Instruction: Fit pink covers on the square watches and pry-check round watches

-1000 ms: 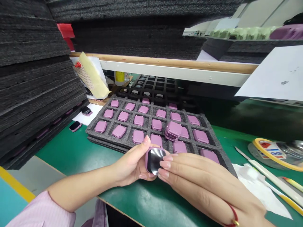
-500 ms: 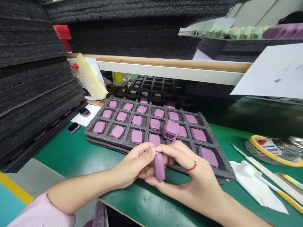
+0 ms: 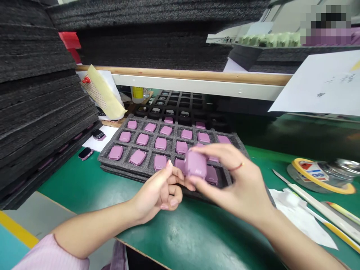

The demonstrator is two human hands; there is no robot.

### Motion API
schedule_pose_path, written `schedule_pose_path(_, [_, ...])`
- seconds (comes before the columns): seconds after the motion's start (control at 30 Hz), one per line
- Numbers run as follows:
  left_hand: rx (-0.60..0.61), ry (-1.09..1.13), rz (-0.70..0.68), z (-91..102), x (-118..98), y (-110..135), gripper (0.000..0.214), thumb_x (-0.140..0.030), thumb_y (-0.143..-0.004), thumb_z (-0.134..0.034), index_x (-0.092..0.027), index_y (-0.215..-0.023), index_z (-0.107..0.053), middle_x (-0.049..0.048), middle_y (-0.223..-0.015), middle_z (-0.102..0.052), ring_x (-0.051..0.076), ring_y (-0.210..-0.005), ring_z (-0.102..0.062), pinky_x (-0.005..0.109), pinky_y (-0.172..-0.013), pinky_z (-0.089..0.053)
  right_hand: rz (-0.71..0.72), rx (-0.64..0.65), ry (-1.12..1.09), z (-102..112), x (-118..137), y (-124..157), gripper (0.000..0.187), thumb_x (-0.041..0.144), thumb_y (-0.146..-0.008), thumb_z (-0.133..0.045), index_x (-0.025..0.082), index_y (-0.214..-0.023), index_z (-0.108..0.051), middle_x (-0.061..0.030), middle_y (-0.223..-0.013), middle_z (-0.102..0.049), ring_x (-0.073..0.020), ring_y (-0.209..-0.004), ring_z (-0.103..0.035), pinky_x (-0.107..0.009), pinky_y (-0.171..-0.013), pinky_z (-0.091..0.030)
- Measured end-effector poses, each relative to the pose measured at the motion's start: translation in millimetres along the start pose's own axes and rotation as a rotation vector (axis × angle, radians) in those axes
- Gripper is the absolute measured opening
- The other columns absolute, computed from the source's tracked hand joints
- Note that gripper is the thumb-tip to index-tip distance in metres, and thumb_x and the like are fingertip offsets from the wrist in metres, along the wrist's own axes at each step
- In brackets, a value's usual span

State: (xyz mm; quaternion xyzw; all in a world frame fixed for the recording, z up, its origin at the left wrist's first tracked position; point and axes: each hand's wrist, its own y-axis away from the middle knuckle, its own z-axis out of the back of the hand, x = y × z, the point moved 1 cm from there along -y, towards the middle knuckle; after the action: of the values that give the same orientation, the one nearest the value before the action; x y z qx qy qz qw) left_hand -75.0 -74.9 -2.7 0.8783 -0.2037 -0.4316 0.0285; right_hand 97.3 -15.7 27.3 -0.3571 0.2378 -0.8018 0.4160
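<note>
In my right hand a purple smartwatch case is pinched between thumb and fingers, its broad face towards me, just above the front of a foam tray. My left hand is beside it on the left, thumb raised and fingers loosely curled with nothing seen in them. Its fingertips are close to the case; whether they touch I cannot tell. Rows of similar purple cases fill many tray pockets, among them a case near the front. My right hand hides part of the tray's right side.
Tall stacks of black foam trays rise on the left. A shelf edge crosses above the tray. At right are a glass jar, a white tissue and a long knife-like tool. Two dark-screened watches lie at left, one a watch.
My right hand has lifted the case a little and turned it from edge-on to broad face. The left fingers have come off it, and the thumb now points up.
</note>
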Motion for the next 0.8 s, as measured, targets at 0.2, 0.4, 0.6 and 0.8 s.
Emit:
schedule_pose_path(0.2, [-0.037,-0.083,-0.012,-0.5,-2,-1,0.045,-0.059,-0.086,-0.065,-0.016,-0.086,-0.053,0.0017,-0.078,-0.063,0.002,-0.045,-0.035,0.016,-0.042,-0.021,-0.327,0.072,0.134,3,-45,-5,0.039,0.044,-0.084,-0.071,0.019,-0.113,-0.067,-0.0118,-0.114,-0.073,-0.0321,-0.109,-0.068,-0.051,-0.098,-0.054])
schedule_pose_path(0.4, [-0.037,-0.146,-0.026,-0.7,-2,-1,0.045,-0.059,-0.086,-0.063,-0.016,-0.087,-0.052,0.0011,-0.078,-0.062,0.002,-0.045,-0.034,0.018,-0.042,-0.02,-0.323,0.357,0.167,14,-38,-27,0.067,0.045,-0.083,-0.071,0.017,-0.14,-0.052,-0.0139,-0.137,-0.064,-0.0308,-0.124,-0.062,-0.048,-0.104,-0.051])
schedule_pose_path(0.6, [-0.073,-0.341,-0.049,-2.0,-3,0,0.044,-0.058,-0.082,-0.067,-0.017,-0.083,-0.051,0.0006,-0.077,-0.063,0.002,-0.045,-0.036,0.019,-0.042,-0.019,-0.22,0.847,0.507,4,-17,-71,0.03,0.027,-0.081,-0.073,0.015,-0.108,-0.072,-0.0141,-0.097,-0.077,-0.0347,-0.095,-0.073,-0.041,-0.076,-0.057])
schedule_pose_path(0.8, [-0.097,-0.399,-0.043,-2.5,-2,1,0.044,-0.058,-0.08,-0.068,-0.017,-0.08,-0.05,0.0002,-0.076,-0.063,0.003,-0.045,-0.035,0.02,-0.042,-0.021,-0.205,0.913,0.506,-1,-17,-84,0.024,0.018,-0.069,-0.079,0.016,-0.092,-0.075,-0.0107,-0.081,-0.076,-0.0325,-0.082,-0.073,-0.034,-0.063,-0.051])
